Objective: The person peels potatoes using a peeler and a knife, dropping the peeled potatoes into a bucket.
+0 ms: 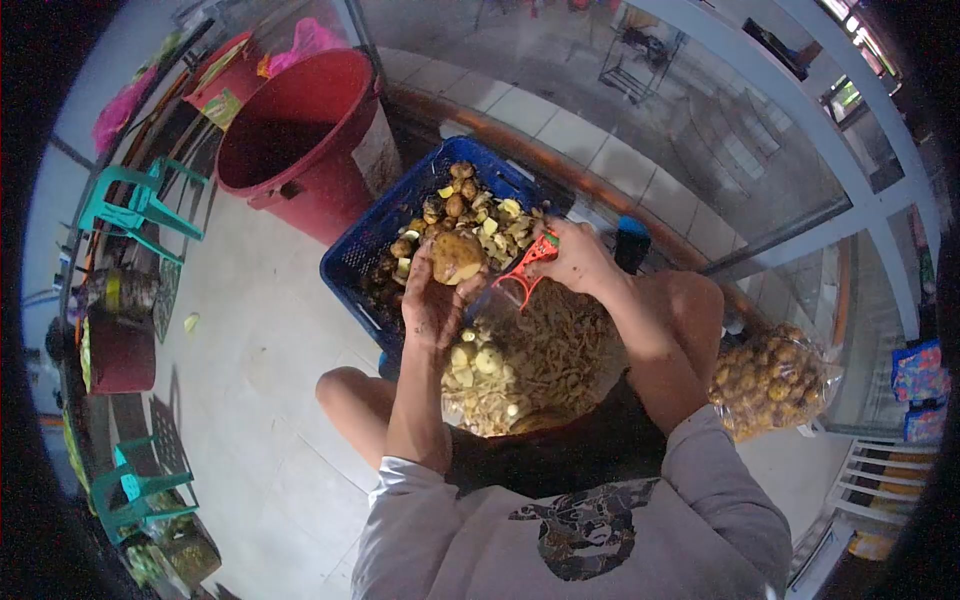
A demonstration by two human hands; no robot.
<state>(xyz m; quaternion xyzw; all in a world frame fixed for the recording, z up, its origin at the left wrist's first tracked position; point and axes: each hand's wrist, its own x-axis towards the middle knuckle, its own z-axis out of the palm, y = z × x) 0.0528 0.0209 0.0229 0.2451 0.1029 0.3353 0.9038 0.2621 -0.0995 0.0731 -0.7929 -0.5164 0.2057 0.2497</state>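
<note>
My left hand (436, 300) is wrapped round a potato (458, 257), brown on most of its surface with a pale cut or peeled patch at its lower edge. To its right, my right hand (580, 262) grips an orange-red peeler (527, 272), its head pointing down and left, apart from the potato. Behind both hands stands a blue plastic crate (350, 240) holding unpeeled potatoes and pale pieces. Between my legs lies a heap of peelings (560, 350), with several peeled potatoes (476, 362) at its left side.
A large red bin (300, 140) stands behind the crate at the left. A clear bag of potatoes (775, 380) sits beside my right knee. Green plastic stools (140, 205) are at the far left. A glass partition (720, 130) runs along the back right.
</note>
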